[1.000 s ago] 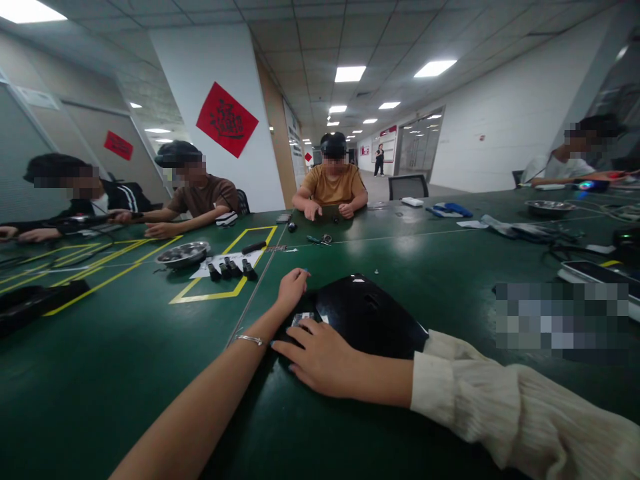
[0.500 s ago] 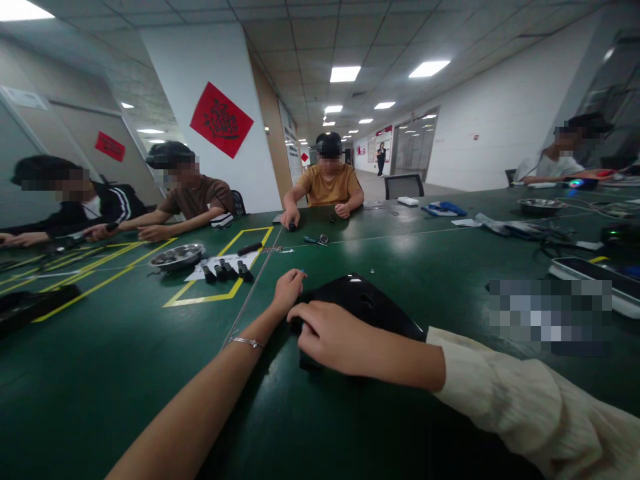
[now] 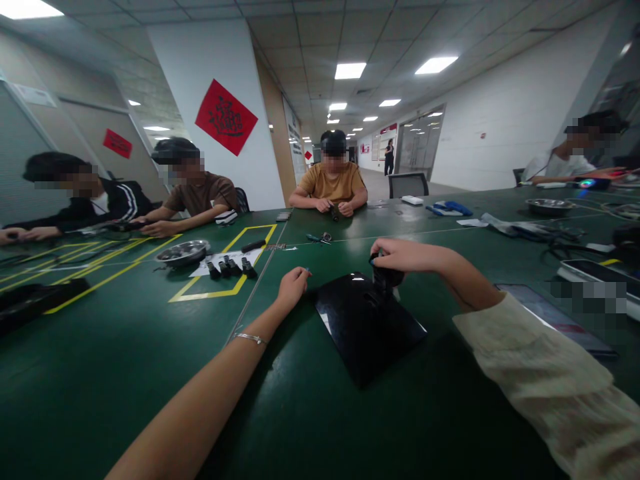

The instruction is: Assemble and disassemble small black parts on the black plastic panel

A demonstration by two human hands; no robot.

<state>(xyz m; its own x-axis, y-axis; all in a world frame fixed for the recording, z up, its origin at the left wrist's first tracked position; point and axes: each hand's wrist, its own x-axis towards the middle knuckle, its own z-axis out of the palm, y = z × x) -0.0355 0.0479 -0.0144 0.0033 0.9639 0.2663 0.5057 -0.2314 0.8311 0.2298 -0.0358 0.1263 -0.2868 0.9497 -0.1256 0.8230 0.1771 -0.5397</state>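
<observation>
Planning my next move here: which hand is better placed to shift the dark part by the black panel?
Likely the right hand: its fingers hold the dark part at the black panel. The left hand lies near the panel's left corner.

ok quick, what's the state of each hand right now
Left hand: partly curled; can't tell if holding anything.
Right hand: closed, holding a black part.

A red paper sign [image 3: 227, 117] hangs on the white pillar [image 3: 250, 173]. Before the pillar, a steel bowl [image 3: 179, 264] stands on the green counter [image 3: 100, 373]; right of the pillar are a dark chair [image 3: 408, 186] and, farther right, a second steel bowl [image 3: 550, 212].
</observation>
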